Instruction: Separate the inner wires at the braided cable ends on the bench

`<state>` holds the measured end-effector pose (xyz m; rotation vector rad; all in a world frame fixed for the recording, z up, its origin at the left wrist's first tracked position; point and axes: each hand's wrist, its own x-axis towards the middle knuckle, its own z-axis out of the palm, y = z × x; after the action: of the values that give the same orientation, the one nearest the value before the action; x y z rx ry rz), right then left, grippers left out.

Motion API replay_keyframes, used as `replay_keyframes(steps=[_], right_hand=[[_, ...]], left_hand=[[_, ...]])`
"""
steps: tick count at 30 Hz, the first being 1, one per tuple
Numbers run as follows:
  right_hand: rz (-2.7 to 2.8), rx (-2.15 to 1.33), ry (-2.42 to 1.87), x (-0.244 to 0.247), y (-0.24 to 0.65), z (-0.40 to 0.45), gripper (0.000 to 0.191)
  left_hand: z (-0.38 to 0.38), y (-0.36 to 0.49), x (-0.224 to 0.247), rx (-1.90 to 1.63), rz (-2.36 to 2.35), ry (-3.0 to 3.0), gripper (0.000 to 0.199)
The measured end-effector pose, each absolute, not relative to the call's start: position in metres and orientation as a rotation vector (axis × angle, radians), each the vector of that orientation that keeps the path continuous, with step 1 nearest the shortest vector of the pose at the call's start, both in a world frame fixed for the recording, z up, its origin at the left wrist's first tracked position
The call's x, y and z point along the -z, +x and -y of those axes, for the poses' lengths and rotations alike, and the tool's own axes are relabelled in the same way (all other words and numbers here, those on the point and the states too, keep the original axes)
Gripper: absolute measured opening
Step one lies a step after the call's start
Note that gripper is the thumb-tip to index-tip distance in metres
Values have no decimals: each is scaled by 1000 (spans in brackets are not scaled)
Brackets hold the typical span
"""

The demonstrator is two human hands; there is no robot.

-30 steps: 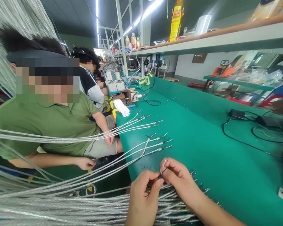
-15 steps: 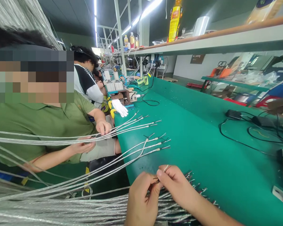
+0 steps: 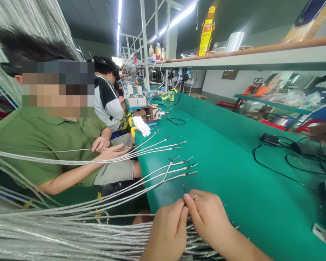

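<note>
At the lower middle, my left hand (image 3: 168, 226) and my right hand (image 3: 210, 214) meet with thumbs and fingertips pinched together. Between them they grip a cable end, mostly hidden by my fingers. A thin dark wire (image 3: 184, 188) pokes up past the fingertips, and a short pale wire (image 3: 195, 197) sticks out by my right index finger. Under my hands lies a thick bundle of silvery braided cables (image 3: 119, 239) coming in from the left. Several separate braided cables (image 3: 152, 173) with stripped wire ends reach over the table edge farther away.
A co-worker in a green shirt (image 3: 78, 145) sits at left, hands on a cable. The green table (image 3: 233, 174) carries a white glove (image 3: 141, 125), a metal fixture (image 3: 143, 112) and black power adapters (image 3: 270, 139). A shelf (image 3: 233, 59) with bottles runs above.
My hands have drawn closer together at the fingertips, and a dark wire now points upward. The co-worker's hands have shifted, with one cable pulled apart from the group. The view has tilted slightly.
</note>
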<state>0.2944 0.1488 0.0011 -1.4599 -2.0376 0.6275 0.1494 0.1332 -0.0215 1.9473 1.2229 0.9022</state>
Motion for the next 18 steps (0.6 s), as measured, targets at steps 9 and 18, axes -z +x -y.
replay_keyframes(steps=[9, 18], right_hand=[[1048, -1675, -1343, -16, 289, -153, 65], [1387, -1247, -1455, -20, 297, -152, 58]], left_hand=[[-133, 152, 22, -774, -1352, 1916, 38], [-133, 150, 21, -854, -1349, 1976, 36]])
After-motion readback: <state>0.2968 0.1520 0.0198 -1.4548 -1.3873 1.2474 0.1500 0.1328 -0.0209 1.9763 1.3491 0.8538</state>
